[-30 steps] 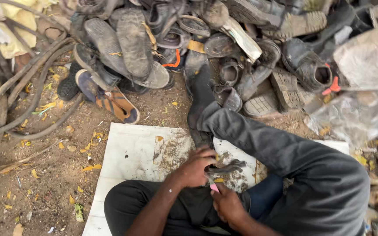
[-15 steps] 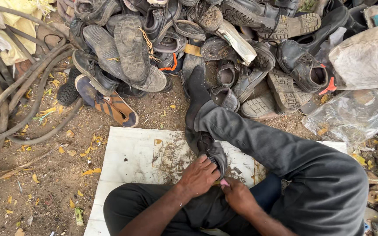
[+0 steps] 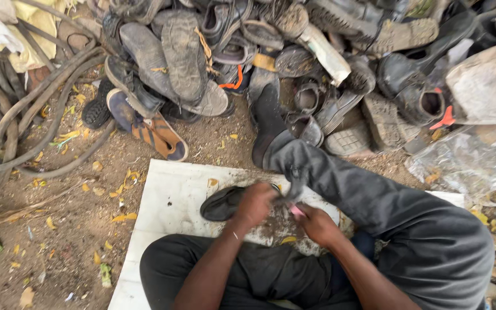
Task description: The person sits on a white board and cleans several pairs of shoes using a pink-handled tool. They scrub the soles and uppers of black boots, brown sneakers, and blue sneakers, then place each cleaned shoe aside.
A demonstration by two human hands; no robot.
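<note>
I sit on the ground with a white board [image 3: 167, 201] under my legs. My left hand [image 3: 254, 205] grips a worn black shoe [image 3: 222, 204] that lies on its side on the board. My right hand [image 3: 317, 225] is closed around a small pink-handled tool [image 3: 295, 210], its tip at the shoe's edge between my hands. Dark scrapings and dirt lie on the board around the shoe. My right leg in grey trousers [image 3: 386, 201] stretches out over the board, ending in a black shoe [image 3: 266, 123].
A big heap of old shoes, sandals and soles [image 3: 271, 63] fills the far side. Thick hoses [image 3: 24, 126] curve along the left. A striped sandal [image 3: 150, 129] lies near the board's corner. Clear plastic sheeting [image 3: 466, 158] lies at right. Bare earth with yellow leaves [image 3: 58, 229] is at left.
The black shoe has come out to the left from under my hands and lies flatter on the board. Both hands stay together at its edge. The view has shifted slightly.
</note>
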